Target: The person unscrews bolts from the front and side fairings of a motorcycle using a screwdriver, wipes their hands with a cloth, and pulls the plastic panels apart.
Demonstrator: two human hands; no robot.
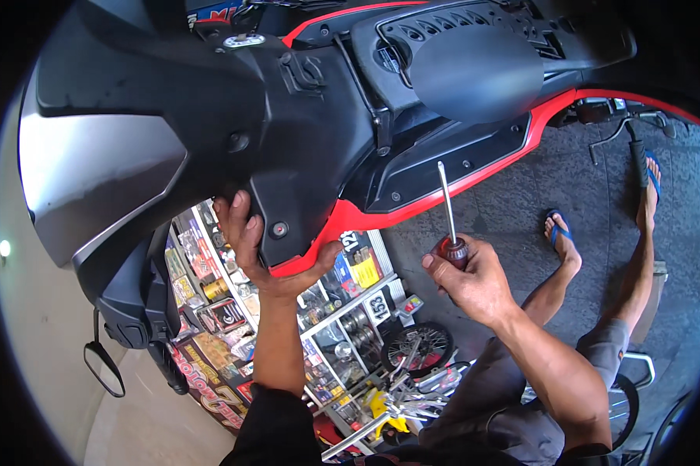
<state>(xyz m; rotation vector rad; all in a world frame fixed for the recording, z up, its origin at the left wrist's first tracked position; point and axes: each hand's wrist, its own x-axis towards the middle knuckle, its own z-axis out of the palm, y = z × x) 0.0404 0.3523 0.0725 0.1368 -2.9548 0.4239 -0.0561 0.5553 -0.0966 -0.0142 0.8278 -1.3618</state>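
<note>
Daylight floods the scene, bright and even, and the paved ground point(521, 179) at right reads pale grey with soft shadows under the scooter body point(288, 101). The black panels soak up light and go nearly featureless, while the silver side panel point(94, 179) catches a smooth sheen. A small round lamp point(4, 248) glows on the far left wall. Focus is crisp at centre: the screwdriver shaft point(445, 198) shows a thin bright glint. Fisheye bending curves the shop shelves point(342, 303), and a black ring swallows every corner.
</note>
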